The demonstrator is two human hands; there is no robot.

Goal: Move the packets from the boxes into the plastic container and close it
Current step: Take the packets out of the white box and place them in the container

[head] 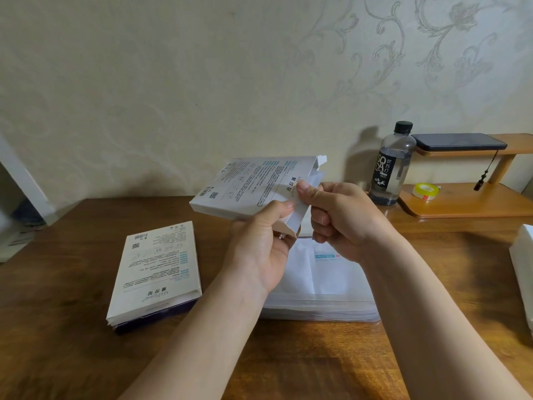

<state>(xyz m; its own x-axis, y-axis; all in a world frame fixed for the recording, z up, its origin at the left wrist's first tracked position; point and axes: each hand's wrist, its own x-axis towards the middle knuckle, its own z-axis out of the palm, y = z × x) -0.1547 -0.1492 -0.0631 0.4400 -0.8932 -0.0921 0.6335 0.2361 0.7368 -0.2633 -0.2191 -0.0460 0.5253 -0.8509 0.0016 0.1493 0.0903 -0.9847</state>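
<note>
1. The left hand (pixel 259 243) is gripping a flat white printed cardboard box (pixel 251 186) at its near right corner, thumb on top and fingers curled underneath.
2. The right hand (pixel 337 217) is pinching the same box's torn-open right end, thumb pressing on top and fingers curled; it is unclear whether it is pinching a flap or a packet edge.
3. The hands are working close together, almost touching, both clamped on the box, which is being held tilted in the air above the brown wooden table (pixel 72 327).
4. A second white printed cardboard box (pixel 155 269) is lying flat on the table, left of the hands.
5. A stack of white packets (pixel 331 269) is sitting under the hands in what looks like a low clear plastic container (pixel 317 314); no lid is showing.
6. A clear plastic bottle with black cap and label (pixel 392 166) is standing at the back right, beside a small wooden shelf (pixel 467 203).
7. A dark phone (pixel 458 141) is lying on the shelf's top tier, and a yellow tape roll (pixel 425 192) is sitting on the lower tier.
8. A white object (pixel 523 269) is being cut off by the right edge.
</note>
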